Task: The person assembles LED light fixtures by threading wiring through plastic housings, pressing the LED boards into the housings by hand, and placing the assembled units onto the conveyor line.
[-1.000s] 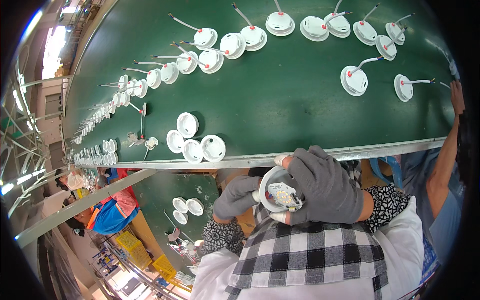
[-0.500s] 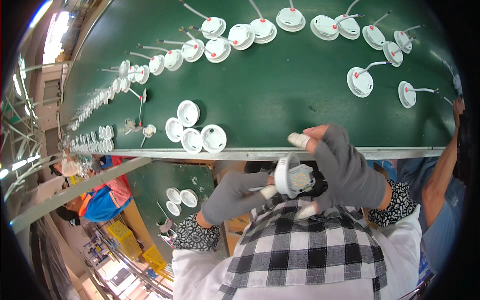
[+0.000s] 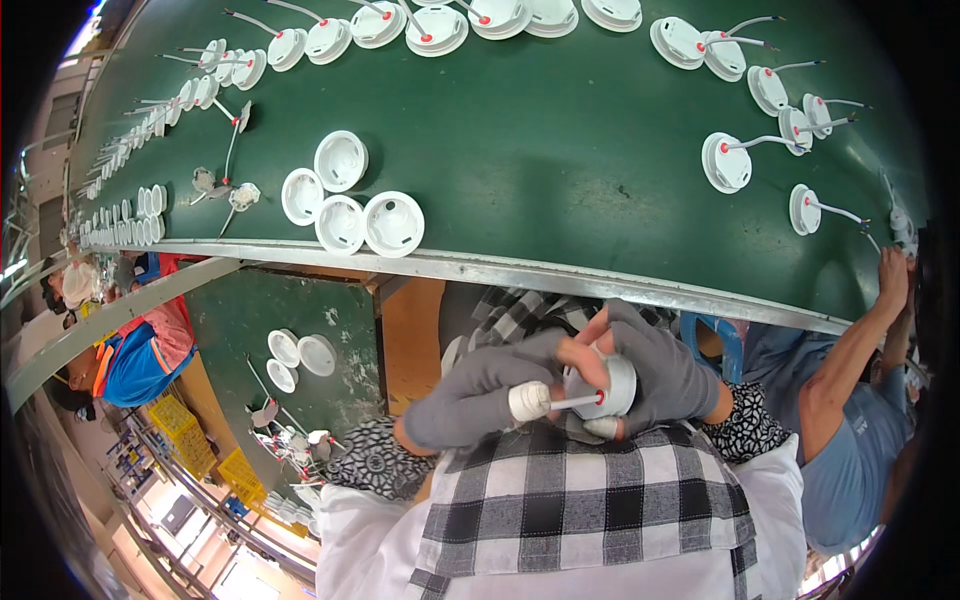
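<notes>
In front of my chest I hold a round white downlight (image 3: 622, 388), its back with a red grommet and short grey cable turned partly toward the view. My right hand (image 3: 660, 365), in a grey fingerless glove, grips the housing from the right. My left hand (image 3: 480, 395), gloved alike with a taped digit, closes around the cable near the grommet. A bare fingertip of it lies on the housing. The lamp's front is hidden. Beyond the table edge, several empty white cup housings (image 3: 340, 225) stand in a cluster to the left.
Finished-looking downlights with cables (image 3: 437, 32) line the far side of the green table (image 3: 520, 150). A metal rail (image 3: 480, 268) edges it. A lower green side table (image 3: 340, 340) holds three housings and wired parts. A co-worker's arm (image 3: 850, 345) reaches in from the right.
The circuit board showing at the housing's front has gone from sight; the housing now shows its back and cable. My right hand has come down around it, both hands closer together. The view has shifted.
</notes>
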A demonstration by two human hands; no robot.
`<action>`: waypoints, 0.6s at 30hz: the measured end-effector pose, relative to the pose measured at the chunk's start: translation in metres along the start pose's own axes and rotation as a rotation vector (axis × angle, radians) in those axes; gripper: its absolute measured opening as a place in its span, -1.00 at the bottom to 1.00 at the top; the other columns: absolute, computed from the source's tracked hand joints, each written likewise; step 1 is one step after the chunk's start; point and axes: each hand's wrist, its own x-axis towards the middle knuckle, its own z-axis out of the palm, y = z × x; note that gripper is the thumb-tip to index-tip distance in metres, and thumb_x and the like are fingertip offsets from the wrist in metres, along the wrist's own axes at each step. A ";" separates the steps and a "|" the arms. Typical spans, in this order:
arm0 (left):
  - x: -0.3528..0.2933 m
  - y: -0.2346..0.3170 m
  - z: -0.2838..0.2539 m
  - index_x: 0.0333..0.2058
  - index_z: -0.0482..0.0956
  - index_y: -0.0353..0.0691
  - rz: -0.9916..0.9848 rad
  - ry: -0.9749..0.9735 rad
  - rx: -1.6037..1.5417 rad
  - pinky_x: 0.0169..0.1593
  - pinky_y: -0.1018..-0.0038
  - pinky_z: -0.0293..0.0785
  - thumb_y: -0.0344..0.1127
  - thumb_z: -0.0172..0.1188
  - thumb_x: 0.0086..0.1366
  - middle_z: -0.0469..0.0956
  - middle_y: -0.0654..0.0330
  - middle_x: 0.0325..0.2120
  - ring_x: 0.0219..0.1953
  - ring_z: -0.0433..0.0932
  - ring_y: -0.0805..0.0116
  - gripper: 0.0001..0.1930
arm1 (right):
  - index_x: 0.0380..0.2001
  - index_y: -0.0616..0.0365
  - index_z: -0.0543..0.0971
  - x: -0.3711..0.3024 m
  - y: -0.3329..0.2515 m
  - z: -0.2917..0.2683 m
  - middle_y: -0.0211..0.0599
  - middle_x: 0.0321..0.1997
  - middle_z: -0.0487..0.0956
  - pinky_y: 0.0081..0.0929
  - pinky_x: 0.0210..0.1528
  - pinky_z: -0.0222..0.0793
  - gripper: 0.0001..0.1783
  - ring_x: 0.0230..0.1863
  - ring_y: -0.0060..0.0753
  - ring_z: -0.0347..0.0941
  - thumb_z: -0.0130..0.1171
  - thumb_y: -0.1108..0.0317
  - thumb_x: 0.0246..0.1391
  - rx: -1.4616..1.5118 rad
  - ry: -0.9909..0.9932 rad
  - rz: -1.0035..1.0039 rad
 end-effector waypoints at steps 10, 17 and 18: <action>-0.005 -0.008 0.023 -0.69 0.22 -0.23 -0.116 0.288 -0.090 -0.34 0.52 0.16 -0.15 -0.26 0.46 0.26 0.28 -0.68 -0.54 0.21 0.46 -0.50 | -0.12 0.18 0.40 -0.010 0.000 0.009 -0.24 -0.08 0.30 -0.34 -0.10 0.39 -0.21 -0.09 -0.17 0.39 0.51 0.19 -0.53 -0.011 -0.021 0.098; 0.008 -0.004 0.000 -0.32 0.44 -0.28 0.121 0.554 0.517 -0.22 0.52 0.30 -0.14 0.15 0.27 0.45 0.13 -0.34 -0.37 0.41 0.32 -0.72 | -0.16 0.17 0.38 0.007 -0.009 -0.003 -0.24 -0.18 0.38 -0.31 -0.13 0.38 -0.34 -0.13 -0.18 0.42 0.41 0.05 -0.28 0.134 0.049 0.469; 0.010 0.003 0.002 -0.32 0.44 -0.28 0.128 0.540 0.533 -0.22 0.52 0.30 -0.14 0.15 0.27 0.45 0.13 -0.34 -0.37 0.41 0.32 -0.72 | -0.13 0.15 0.36 0.009 -0.005 -0.001 -0.19 -0.22 0.44 -0.30 -0.11 0.38 -0.32 -0.16 -0.15 0.45 0.35 -0.07 -0.19 0.074 0.147 0.360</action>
